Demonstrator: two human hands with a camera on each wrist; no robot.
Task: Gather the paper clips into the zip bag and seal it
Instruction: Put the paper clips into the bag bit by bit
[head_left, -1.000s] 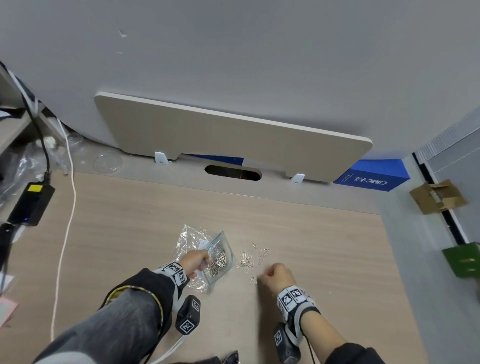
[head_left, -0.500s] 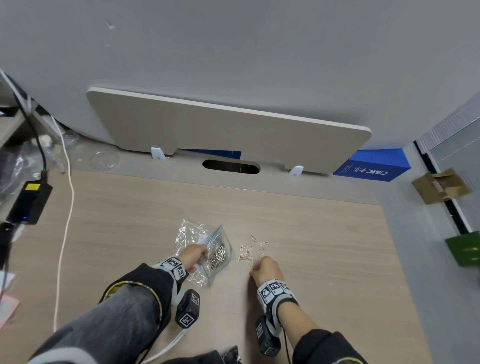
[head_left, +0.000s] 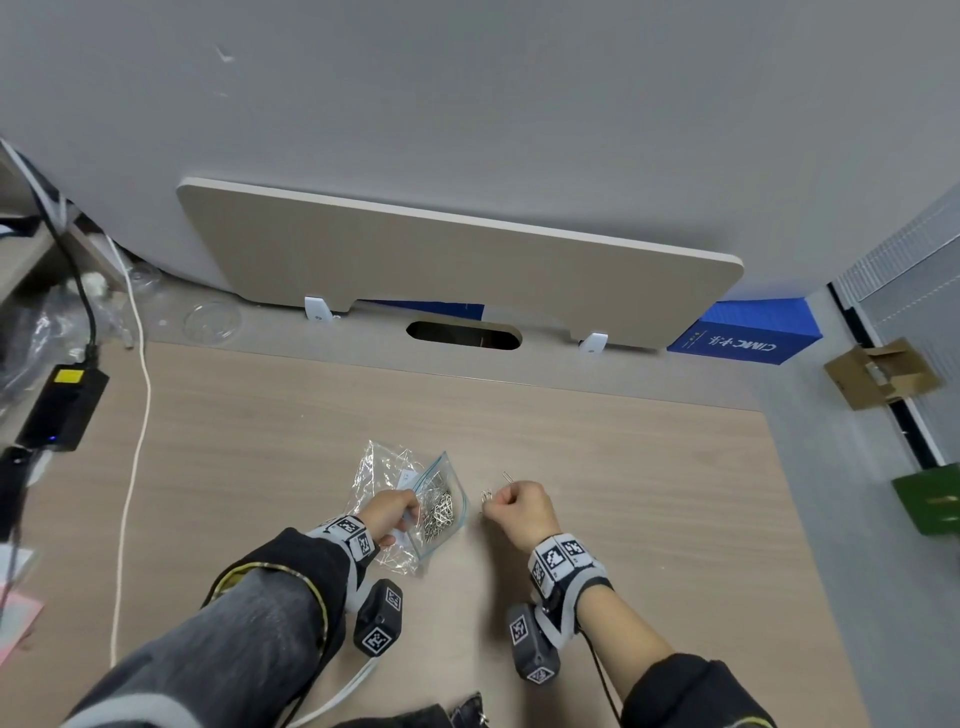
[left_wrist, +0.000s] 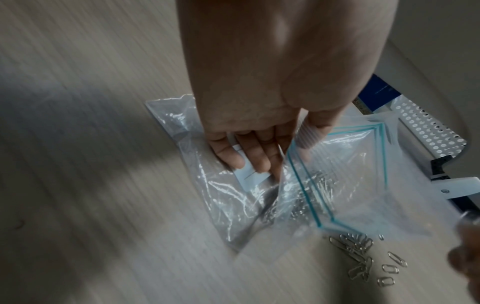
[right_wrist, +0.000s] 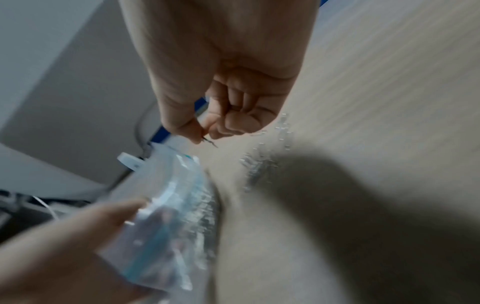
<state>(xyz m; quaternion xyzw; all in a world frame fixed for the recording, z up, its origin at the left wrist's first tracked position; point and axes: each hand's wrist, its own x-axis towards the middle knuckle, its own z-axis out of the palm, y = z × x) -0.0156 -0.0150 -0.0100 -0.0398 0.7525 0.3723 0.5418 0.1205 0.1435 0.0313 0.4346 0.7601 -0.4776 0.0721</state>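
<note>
On the wooden desk (head_left: 597, 519), just ahead of the person, the zip bag (head_left: 441, 512) lies with its long axis running from about 7 o'clock to 1 o'clock in the head view, its blue-edged mouth gaping toward 1 o'clock and the right hand. One such bag is in use; it rests on top of a second, crumpled clear bag (head_left: 379, 467) that holds a white slip. A heap of paper clips (left_wrist: 319, 185) already sits inside the zip bag, too tangled to count.

The left hand (head_left: 392, 517) is at the bag's 9 o'clock side, thumb and fingers (left_wrist: 254, 152) pinching the near lip and lifting it so the mouth stands open. The right hand (head_left: 519, 512) lies just beside the bag at its 3 o'clock, fingers curled tight; thumb and forefinger pinch a thin paper clip (right_wrist: 210, 142) whose end pokes out below the fingertips toward the bag.

Loose clips (left_wrist: 363, 259) remain on the desk between the two hands, close to the bag's mouth; roughly a dozen, though the cluster blurs together. One more clip (head_left: 507, 477) lies alone at 12 o'clock from the right hand.
</note>
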